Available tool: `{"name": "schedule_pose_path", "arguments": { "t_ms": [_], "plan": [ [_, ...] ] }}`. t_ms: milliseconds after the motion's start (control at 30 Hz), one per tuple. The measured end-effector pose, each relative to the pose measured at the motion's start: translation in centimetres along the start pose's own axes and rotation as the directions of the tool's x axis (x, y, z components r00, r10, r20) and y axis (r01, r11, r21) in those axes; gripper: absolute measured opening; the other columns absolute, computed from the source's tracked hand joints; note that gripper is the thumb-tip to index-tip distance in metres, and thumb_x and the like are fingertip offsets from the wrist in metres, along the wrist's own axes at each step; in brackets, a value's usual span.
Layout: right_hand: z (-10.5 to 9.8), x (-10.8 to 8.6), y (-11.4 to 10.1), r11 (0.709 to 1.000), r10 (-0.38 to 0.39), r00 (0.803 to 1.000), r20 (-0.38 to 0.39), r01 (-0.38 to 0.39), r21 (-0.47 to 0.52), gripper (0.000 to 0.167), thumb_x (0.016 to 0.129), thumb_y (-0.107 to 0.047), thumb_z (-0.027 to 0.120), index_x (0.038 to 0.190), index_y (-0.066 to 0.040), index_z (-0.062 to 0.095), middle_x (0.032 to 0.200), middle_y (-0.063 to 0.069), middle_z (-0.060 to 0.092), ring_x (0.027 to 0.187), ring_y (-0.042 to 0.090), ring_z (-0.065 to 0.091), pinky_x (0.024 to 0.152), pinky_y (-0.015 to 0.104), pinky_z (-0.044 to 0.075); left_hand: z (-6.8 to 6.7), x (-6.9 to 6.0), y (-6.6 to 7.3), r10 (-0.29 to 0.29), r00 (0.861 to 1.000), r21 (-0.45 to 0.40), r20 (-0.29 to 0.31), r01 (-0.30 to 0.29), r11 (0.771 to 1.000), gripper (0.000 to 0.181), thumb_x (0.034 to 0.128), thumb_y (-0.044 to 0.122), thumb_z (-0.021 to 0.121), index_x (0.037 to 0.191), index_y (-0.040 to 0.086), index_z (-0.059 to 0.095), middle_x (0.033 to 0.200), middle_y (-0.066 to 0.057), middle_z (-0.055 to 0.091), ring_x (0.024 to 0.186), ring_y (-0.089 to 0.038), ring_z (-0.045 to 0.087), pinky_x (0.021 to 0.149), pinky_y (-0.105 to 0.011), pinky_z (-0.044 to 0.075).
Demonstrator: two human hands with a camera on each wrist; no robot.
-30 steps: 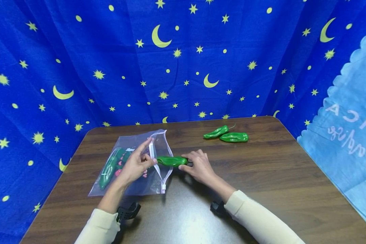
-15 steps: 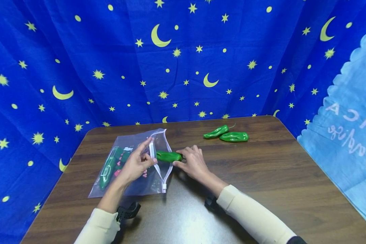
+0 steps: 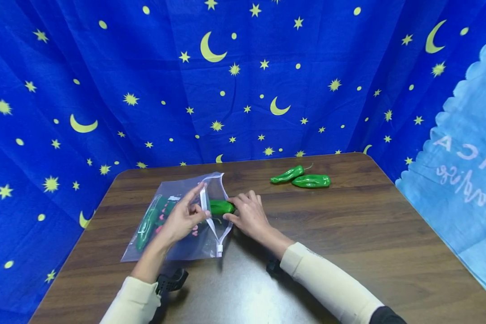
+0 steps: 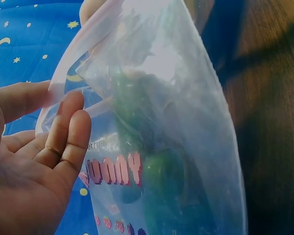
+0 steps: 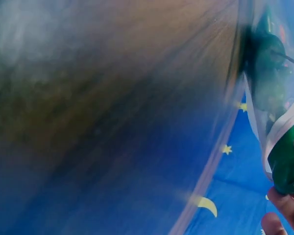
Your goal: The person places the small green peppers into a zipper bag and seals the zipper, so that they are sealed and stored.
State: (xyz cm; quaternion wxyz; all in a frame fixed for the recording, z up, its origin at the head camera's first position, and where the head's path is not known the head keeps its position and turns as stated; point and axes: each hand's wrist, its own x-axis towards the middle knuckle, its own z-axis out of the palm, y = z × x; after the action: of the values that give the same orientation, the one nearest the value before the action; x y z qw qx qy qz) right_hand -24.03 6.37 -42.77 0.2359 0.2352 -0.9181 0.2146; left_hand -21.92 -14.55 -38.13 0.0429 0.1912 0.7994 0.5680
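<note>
A clear slider zip bag (image 3: 204, 246) with pink print lies on the table, its mouth facing right. My left hand (image 3: 182, 220) pinches one lip of the mouth; in the left wrist view its thumb is at the bag's pale edge. My right hand (image 3: 249, 217) grips the stem end of a green pepper (image 3: 222, 207), which lies in the mouth with its front part inside the bag. In the right wrist view the pepper (image 5: 283, 164) and its stem show beside the fingertips. Other green peppers (image 3: 147, 227) lie inside the bag, partly hidden by the print and my left hand.
Two more green peppers (image 3: 311, 181) lie side by side at the back right of the wooden table (image 3: 348, 225). A blue star-and-moon curtain (image 3: 243, 90) hangs behind the table's far edge, with a light blue cloth (image 3: 470, 180) on the right.
My right hand has moved left, pushing the pepper further into the bag's mouth. The left hand keeps its hold on the lip, and the bag has shifted slightly right.
</note>
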Motion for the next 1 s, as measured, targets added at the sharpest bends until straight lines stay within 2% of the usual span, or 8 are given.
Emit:
{"name": "schedule_pose_path", "arguments": {
  "t_ms": [167,533,767,867,933,1000],
  "plan": [
    [0.4,0.2,0.0,1.0,-0.008,1.0,0.001,0.008,-0.018,0.045,0.076,-0.043,0.074,0.112,-0.016,0.068,0.098,0.0,0.065,0.088,0.019,0.048,0.076,0.034,0.038,0.0,0.0,0.0,-0.007,1.0,-0.006,0.002,0.007,1.0,0.078,0.086,-0.002,0.062,0.151,0.015,0.022,0.072,-0.019,0.055,0.048,-0.012,0.049,0.038,-0.03,0.046],
    [1.2,0.9,0.0,0.997,0.064,0.995,0.079,-0.06,-0.051,0.05,0.074,-0.052,0.073,0.115,-0.024,0.069,0.098,0.0,0.056,0.088,0.018,0.042,0.074,0.031,0.034,0.2,0.0,-0.2,-0.005,1.0,-0.006,-0.009,0.005,1.0,0.079,0.0847,-0.003,0.062,0.15,0.016,0.024,0.071,-0.02,0.054,0.05,-0.011,0.048,0.039,-0.025,0.043],
    [1.5,1.5,-0.1,0.996,0.083,0.983,0.165,-0.075,-0.054,0.051,0.076,-0.055,0.07,0.118,-0.026,0.067,0.104,0.002,0.057,0.091,0.019,0.043,0.076,0.033,0.036,0.2,0.1,-0.2,-0.006,1.0,0.02,-0.016,0.006,1.0,0.079,0.0846,-0.002,0.063,0.151,0.015,0.023,0.069,-0.008,0.055,0.054,-0.009,0.049,0.041,-0.019,0.039],
    [1.6,1.5,0.0,0.997,0.077,0.98,0.185,-0.07,-0.042,0.052,0.077,-0.055,0.069,0.12,-0.026,0.066,0.107,0.001,0.058,0.093,0.019,0.044,0.077,0.032,0.036,0.2,0.0,-0.2,-0.013,1.0,0.02,-0.021,0.013,1.0,0.079,0.0848,-0.002,0.063,0.151,0.016,0.024,0.075,-0.01,0.056,0.055,-0.01,0.049,0.041,-0.019,0.039],
    [1.5,1.4,0.2,0.998,0.063,0.981,0.181,-0.061,-0.02,0.051,0.077,-0.053,0.069,0.12,-0.026,0.065,0.108,0.001,0.058,0.095,0.019,0.045,0.078,0.032,0.036,0.1,0.1,-0.3,-0.006,1.0,0.017,-0.024,0.007,1.0,0.079,0.0848,-0.002,0.063,0.151,0.016,0.023,0.089,-0.009,0.058,0.056,-0.009,0.049,0.041,-0.02,0.039],
    [1.3,1.2,0.3,0.999,0.042,0.985,0.167,-0.045,0.013,0.051,0.077,-0.052,0.07,0.12,-0.025,0.066,0.11,0.002,0.059,0.097,0.019,0.046,0.08,0.033,0.037,0.0,0.0,-0.3,-0.001,1.0,0.015,-0.028,0.001,1.0,0.079,0.0849,-0.002,0.063,0.151,0.015,0.023,0.093,-0.009,0.057,0.056,-0.007,0.049,0.041,-0.021,0.039]
  ]
}}
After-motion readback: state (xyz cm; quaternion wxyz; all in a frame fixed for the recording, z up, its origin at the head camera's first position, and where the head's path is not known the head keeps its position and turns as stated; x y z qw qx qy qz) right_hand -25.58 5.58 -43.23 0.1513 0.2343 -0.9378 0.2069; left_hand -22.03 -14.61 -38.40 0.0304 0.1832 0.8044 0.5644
